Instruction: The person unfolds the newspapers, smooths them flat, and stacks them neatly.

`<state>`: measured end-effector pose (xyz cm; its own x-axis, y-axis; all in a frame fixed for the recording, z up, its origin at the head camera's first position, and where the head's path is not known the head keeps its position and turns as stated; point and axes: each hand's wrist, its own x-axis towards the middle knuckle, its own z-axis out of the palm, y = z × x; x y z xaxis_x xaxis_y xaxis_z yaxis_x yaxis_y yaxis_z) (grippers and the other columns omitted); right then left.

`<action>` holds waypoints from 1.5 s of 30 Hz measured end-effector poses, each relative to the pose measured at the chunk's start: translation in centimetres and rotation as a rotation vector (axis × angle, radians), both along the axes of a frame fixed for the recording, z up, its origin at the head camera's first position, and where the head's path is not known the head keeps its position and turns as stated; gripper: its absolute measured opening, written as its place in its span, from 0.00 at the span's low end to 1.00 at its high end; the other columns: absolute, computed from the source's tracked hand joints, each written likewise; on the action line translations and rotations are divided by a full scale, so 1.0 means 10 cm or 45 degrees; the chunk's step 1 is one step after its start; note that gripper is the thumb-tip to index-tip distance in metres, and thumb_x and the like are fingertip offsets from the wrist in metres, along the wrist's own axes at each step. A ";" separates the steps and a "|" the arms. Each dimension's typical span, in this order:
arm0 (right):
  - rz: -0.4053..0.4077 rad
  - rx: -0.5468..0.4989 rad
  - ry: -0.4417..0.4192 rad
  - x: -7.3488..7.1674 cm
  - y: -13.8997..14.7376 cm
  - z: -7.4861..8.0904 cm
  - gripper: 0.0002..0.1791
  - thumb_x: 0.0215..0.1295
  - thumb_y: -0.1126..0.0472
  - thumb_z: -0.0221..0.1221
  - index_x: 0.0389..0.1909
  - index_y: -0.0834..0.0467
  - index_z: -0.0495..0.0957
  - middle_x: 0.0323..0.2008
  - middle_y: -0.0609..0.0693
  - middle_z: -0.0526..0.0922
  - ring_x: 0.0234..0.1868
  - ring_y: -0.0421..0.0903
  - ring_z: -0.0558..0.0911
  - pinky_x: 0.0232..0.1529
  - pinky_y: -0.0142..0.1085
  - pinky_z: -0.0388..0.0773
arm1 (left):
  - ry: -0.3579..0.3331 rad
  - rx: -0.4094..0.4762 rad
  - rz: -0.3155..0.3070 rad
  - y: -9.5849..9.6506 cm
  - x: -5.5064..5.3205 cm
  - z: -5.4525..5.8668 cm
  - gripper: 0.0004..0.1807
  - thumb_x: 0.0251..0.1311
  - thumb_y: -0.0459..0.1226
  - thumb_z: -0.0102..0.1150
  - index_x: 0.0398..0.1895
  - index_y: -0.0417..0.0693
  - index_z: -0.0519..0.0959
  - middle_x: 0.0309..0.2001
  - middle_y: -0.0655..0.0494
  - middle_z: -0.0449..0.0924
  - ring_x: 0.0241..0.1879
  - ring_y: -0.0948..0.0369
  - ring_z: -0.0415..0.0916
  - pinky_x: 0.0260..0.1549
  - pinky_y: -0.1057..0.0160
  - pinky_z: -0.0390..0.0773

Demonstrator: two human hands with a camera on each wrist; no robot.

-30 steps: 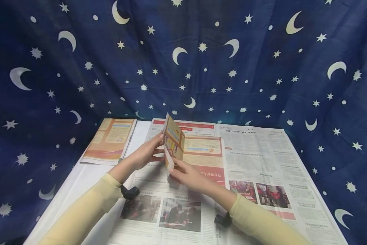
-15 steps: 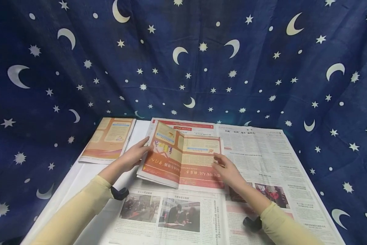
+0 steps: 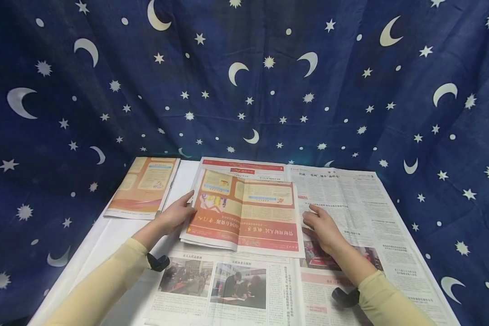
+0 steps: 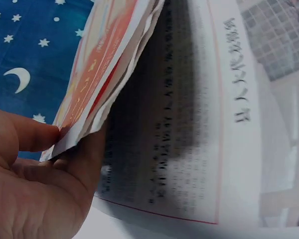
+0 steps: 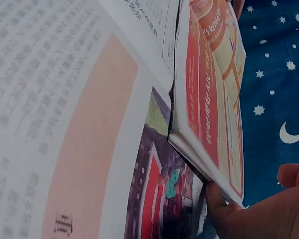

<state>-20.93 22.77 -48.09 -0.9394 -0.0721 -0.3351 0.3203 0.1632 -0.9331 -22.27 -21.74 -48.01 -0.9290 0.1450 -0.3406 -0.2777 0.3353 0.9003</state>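
A folded newspaper (image 3: pixel 264 217) with orange and red printing lies half spread, with a crease down its middle. My left hand (image 3: pixel 177 212) pinches its left edge; in the left wrist view the thumb (image 4: pixel 37 137) is on top of the folded layers and the fingers are beneath. That edge is raised over the sheet below. Beside the right edge is my right hand (image 3: pixel 323 228), relaxed and holding nothing. The right wrist view has a fingertip (image 5: pixel 214 196) right at the paper's corner, and the thumb stands apart from it. Under it all a large newspaper sheet (image 3: pixel 342 199) lies spread.
Another folded orange newspaper (image 3: pixel 144 188) lies at the back left of the white table (image 3: pixel 130 267). Behind the table hangs a dark blue curtain (image 3: pixel 211 122) with moons and stars. Black bands (image 3: pixel 158 262) show at both wrists.
The left half of the folded newspaper has swung from upright down to the left, opening like a book. My right hand has moved right, from the fold to beyond the right edge.
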 end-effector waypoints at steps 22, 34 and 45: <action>0.108 0.143 -0.029 -0.01 0.00 -0.16 0.41 0.72 0.64 0.52 0.80 0.68 0.46 0.62 0.69 0.74 0.46 0.53 0.86 0.42 0.45 0.87 | 0.030 -0.081 -0.004 0.14 0.09 -0.13 0.40 0.73 0.33 0.49 0.84 0.47 0.45 0.73 0.31 0.60 0.64 0.42 0.74 0.61 0.47 0.76; 0.104 0.323 0.010 0.19 0.21 -0.16 0.40 0.75 0.63 0.53 0.80 0.66 0.44 0.56 0.66 0.80 0.37 0.52 0.88 0.37 0.43 0.86 | 0.014 -0.054 -0.080 0.21 0.25 -0.17 0.41 0.73 0.34 0.51 0.84 0.49 0.45 0.47 0.45 0.84 0.35 0.52 0.87 0.34 0.56 0.86; 0.084 0.338 -0.020 0.27 0.27 -0.23 0.41 0.75 0.62 0.53 0.81 0.64 0.43 0.55 0.66 0.81 0.36 0.52 0.88 0.35 0.45 0.86 | 0.060 -0.139 -0.099 0.27 0.32 -0.21 0.41 0.73 0.35 0.53 0.84 0.50 0.46 0.39 0.51 0.85 0.32 0.55 0.86 0.35 0.59 0.85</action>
